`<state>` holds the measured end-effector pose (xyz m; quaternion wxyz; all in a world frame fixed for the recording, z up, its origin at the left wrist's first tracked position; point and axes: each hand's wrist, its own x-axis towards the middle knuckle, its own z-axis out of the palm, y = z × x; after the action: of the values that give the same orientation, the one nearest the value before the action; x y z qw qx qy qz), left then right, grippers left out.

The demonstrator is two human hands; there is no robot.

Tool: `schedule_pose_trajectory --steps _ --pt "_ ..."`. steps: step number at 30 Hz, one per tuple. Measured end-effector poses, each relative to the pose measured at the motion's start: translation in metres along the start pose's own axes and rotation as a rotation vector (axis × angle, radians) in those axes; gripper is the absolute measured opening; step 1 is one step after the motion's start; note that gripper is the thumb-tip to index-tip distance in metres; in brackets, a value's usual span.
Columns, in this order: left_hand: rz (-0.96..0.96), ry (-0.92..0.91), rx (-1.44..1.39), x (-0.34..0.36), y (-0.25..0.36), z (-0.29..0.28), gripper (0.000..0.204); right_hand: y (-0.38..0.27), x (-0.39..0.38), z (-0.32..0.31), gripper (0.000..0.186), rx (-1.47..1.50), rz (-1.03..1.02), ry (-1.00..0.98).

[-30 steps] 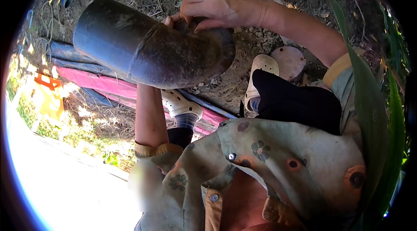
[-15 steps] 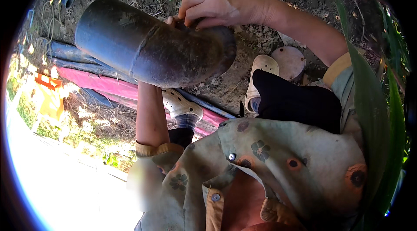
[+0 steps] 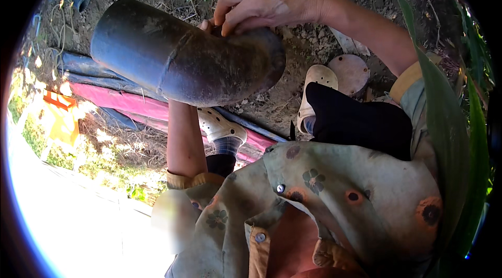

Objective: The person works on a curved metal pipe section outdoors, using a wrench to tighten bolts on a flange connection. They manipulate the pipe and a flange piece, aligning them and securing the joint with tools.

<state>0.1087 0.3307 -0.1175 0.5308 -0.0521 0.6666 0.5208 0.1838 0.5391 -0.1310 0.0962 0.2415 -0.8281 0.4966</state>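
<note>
A dark metal elbow pipe (image 3: 157, 55), with a seam around its longer section, is held raised above the ground. My left hand (image 3: 206, 25) is mostly behind it, with only fingertips showing over the upper edge and the forearm coming up underneath, gripping the pipe. My right hand (image 3: 251, 6) is bent over the inside of the bend, fingers closed against a small part there that the fingers hide. Below the pipe are my feet in pale perforated clogs (image 3: 319, 79), beside a pale round disc (image 3: 349, 71) with small holes.
Pink sheeting (image 3: 120, 101) and dark folded tarps (image 3: 89, 63) lie across the soil. A weathered board (image 3: 348, 42) lies at upper right, an orange object (image 3: 60, 121) at left with cords above it. Long green leaves (image 3: 442, 126) reach in along the right.
My right hand's fingers have shifted slightly at the bend, the thumb and fingertips changing position. The pipe has barely moved.
</note>
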Motion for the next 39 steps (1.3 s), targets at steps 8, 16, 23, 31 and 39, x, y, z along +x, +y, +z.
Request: schedule_pose_trajectory --steps 8,16,23,31,39 --pt "-0.009 -0.058 -0.018 -0.001 0.009 0.008 0.044 0.001 -0.003 -0.005 0.026 -0.061 0.056 -0.147" --pt "-0.006 -0.091 -0.051 -0.002 0.009 0.007 0.041 -0.001 -0.002 -0.004 0.033 -0.076 0.096 -0.109" --pt "-0.005 -0.085 -0.071 -0.002 0.008 0.008 0.037 -0.002 -0.002 -0.004 0.028 -0.022 0.150 -0.131" --pt "-0.023 -0.098 -0.118 -0.007 0.014 0.012 0.035 -0.001 -0.001 -0.001 0.032 -0.053 0.141 -0.118" --pt "0.002 -0.119 -0.104 -0.005 0.013 0.015 0.039 -0.010 -0.003 -0.004 0.027 -0.073 0.173 -0.066"
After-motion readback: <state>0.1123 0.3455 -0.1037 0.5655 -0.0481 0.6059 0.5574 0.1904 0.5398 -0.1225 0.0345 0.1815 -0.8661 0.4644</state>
